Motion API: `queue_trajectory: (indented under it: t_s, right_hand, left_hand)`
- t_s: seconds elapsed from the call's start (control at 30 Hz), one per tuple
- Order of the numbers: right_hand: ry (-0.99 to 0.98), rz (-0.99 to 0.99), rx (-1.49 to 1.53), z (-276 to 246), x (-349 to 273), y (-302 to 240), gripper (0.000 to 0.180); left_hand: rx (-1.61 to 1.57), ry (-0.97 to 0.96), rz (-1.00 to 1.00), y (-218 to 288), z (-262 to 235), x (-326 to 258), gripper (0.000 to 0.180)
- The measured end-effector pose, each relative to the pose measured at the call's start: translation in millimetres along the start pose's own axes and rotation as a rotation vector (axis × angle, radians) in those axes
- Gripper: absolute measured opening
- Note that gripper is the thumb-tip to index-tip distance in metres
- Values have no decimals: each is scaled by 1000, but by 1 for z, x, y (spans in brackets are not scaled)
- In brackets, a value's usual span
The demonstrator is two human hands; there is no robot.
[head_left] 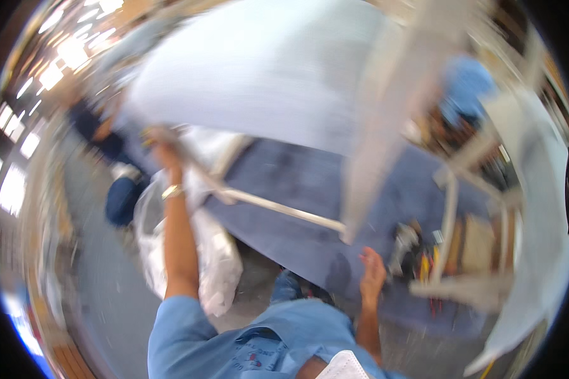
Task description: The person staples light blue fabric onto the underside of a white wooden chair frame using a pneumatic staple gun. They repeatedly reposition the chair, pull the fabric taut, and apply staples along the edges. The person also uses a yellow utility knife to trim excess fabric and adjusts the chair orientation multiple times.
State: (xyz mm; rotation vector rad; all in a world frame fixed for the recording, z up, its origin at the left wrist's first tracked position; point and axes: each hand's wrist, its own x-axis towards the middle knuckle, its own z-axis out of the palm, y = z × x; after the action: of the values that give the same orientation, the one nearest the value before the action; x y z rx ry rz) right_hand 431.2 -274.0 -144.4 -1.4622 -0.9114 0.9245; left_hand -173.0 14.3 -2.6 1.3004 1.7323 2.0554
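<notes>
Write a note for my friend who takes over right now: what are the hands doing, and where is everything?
Left hand: raised, gripping the end of a long pale bar; a big white panel hangs just above it.
Right hand: open, fingers spread, holding nothing, just below the bar's other end.
Under both: a blue mat. A clear plastic bag lies beside the left arm. Tools sit at the mat's right, by a white frame.
Done: one end of the bar is lifted.
Left: the right hand has no grip yet. The picture is blurred, so finer details are unclear.

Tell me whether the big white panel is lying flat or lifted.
Lifted: the white panel tilts above the blue mat, its lower left edge at the raised left hand.
</notes>
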Motion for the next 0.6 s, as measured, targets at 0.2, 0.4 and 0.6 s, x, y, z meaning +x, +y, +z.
queue_trajectory:
  t_s: [0.2,0.4,0.6]
  right_hand:
    - [-42,231,-458,-90,-66,43,28]
    - [242,118,-379,-94,-23,64,31]
    - [514,-298,-856,-103,96,58,29]
  left_hand:
    - [157,148,-51,60,38,-260,56]
    - [-526,-506,-284,165,158,-364,80]
    - [-982,-828,-91,261,193,-285,117]
